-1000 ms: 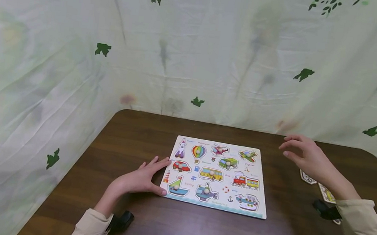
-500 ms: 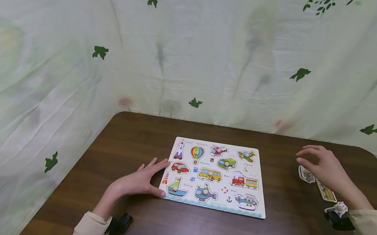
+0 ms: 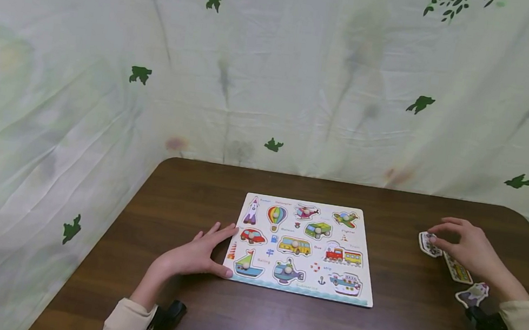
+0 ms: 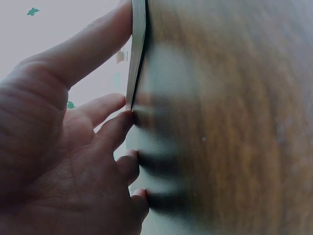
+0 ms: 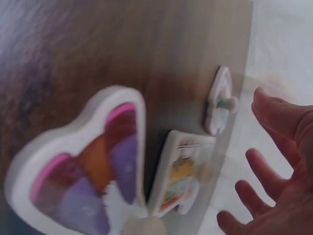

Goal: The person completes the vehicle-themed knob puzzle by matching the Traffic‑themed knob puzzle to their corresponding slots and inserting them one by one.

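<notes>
My left hand (image 3: 193, 254) touches the left edge of a white wooden puzzle board (image 3: 313, 295) with vehicle pieces, fingers spread. In the left wrist view, thumb and fingertips meet the board's thin edge (image 4: 139, 34). At the right, my right hand (image 3: 473, 255) hovers over a small white-edged piece (image 3: 425, 247). The right wrist view shows that far piece's round knob (image 5: 230, 104) apart from the thumb and fingers. Nearer lie a yellow-patterned piece (image 3: 459, 271), partly behind the hand, and a purple-and-white piece (image 3: 472, 295) beside the wrist.
The brown wooden table (image 3: 193, 189) has rounded far corners. A pale leaf-print cloth (image 3: 303, 82) hangs behind it and on the left. Black wrist cameras (image 3: 485, 321) sit on both forearms, the right one close to the purple-and-white piece.
My right hand has moved rightward and lower, from beside the board to the far loose piece, uncovering the purple-and-white one. The left hand keeps its place at the board's edge.
</notes>
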A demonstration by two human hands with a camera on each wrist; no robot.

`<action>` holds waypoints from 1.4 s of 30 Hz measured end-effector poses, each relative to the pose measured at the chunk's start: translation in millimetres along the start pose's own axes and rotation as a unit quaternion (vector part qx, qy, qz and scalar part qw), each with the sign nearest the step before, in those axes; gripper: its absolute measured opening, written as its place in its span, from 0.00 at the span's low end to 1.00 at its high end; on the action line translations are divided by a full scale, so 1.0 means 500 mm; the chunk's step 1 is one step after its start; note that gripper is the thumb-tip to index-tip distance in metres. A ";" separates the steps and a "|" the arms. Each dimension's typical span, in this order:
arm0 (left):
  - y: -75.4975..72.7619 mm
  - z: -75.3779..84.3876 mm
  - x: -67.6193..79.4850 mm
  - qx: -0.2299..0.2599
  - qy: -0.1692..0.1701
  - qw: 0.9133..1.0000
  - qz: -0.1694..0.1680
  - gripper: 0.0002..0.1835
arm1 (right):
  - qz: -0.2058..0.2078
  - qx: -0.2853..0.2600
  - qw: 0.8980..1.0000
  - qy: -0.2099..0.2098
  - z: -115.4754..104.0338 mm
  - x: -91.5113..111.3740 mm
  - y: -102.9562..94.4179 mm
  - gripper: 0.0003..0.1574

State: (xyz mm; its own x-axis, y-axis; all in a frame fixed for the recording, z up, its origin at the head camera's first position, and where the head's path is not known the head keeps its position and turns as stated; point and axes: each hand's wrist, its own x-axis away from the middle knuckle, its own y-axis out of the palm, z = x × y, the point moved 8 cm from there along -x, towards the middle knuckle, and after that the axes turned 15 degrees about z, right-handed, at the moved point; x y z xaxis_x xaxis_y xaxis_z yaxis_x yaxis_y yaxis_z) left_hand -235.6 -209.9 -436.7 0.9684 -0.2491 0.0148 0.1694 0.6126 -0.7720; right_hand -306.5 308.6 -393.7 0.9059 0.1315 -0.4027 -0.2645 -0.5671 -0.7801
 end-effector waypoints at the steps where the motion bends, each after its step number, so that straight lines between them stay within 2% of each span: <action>1: 0.000 0.000 0.000 0.000 0.000 1.000 0.000 0.54 | -0.002 0.005 1.000 0.005 0.006 0.001 0.002 0.15; 7: 0.001 -0.001 0.000 0.001 0.000 1.000 -0.001 0.54 | -0.022 0.030 0.998 0.044 0.035 0.007 0.011 0.20; 15: 0.001 -0.002 0.002 0.004 -0.004 1.000 0.000 0.54 | -0.018 0.044 0.997 0.054 0.042 0.005 0.017 0.22; 28: 0.001 -0.003 0.001 0.004 0.001 1.000 -0.003 0.54 | -0.006 0.031 0.999 0.016 0.031 -0.003 0.027 0.10; 42: 0.000 0.000 0.002 0.004 0.003 1.000 -0.005 0.54 | 0.002 0.013 1.000 0.015 -0.007 -0.007 0.039 0.10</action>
State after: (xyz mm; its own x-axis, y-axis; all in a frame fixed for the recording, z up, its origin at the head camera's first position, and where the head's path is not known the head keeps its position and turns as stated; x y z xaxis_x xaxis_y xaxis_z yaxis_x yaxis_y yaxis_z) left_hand -234.5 -210.2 -436.6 0.9656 -0.2594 0.0189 0.1805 0.6161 -0.7667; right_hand -313.8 294.4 -405.7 0.9143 0.1051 -0.3911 -0.2759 -0.5453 -0.7915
